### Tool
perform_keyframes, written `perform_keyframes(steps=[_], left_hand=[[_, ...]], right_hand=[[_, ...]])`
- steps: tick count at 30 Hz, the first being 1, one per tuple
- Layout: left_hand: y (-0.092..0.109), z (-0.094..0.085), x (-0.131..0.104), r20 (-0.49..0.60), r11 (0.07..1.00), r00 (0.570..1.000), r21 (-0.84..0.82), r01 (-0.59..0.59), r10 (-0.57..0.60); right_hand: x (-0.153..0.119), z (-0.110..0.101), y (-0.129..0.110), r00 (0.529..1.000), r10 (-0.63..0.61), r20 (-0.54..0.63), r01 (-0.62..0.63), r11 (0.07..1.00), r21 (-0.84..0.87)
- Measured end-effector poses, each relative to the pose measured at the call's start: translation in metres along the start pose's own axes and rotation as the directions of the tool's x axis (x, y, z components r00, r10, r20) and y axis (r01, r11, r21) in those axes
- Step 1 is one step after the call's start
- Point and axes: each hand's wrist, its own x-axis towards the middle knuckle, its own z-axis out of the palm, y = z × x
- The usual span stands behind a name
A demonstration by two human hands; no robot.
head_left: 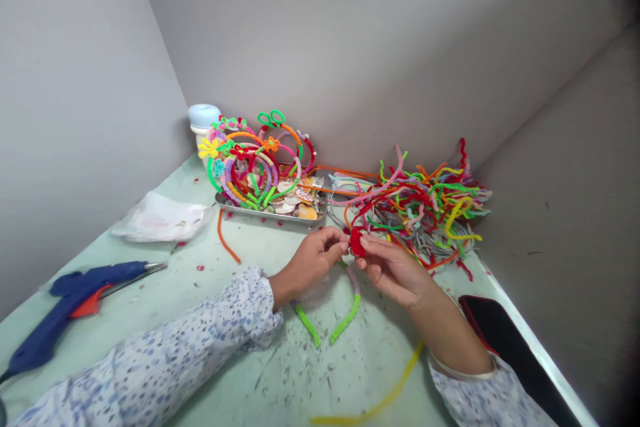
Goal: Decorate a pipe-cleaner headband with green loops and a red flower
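Observation:
A small, tightly wound red pipe cleaner (357,242) sits between my two hands. My right hand (397,270) is closed on it from the right, thumb and fingers pinching it. My left hand (317,253) is closed too, its fingertips pinched at the left edge of the red piece; exactly what lies between them is mostly hidden. Below the hands, a headband (351,307) wrapped in green and pink fuzzy stems lies on the table, its two green ends toward me and its top partly covered by my hands.
Finished colourful headbands (250,170) stand in a metal tray (270,215) with shells. Loose pipe cleaners (425,207) pile at the back right. A blue glue gun (75,300) and plastic bag (163,217) lie left, a phone (505,340) right. One yellow pipe cleaner (395,393) lies in front.

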Motion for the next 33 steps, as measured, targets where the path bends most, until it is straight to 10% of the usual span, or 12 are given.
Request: perform_keyframes(steps=[22,33], left_hand=[[-0.008,-0.002,0.004,-0.078,0.999,0.996,-0.04,0.033,-0.036],[-0.001,-0.001,0.001,-0.15,0.998,0.988,-0.05,0.024,-0.031]], right_hand=[[-0.005,0.012,-0.002,0.998,-0.061,0.008,0.061,0.998,0.023],[0.004,0.012,0.007,0.982,-0.031,-0.188,0.007,0.992,-0.127]])
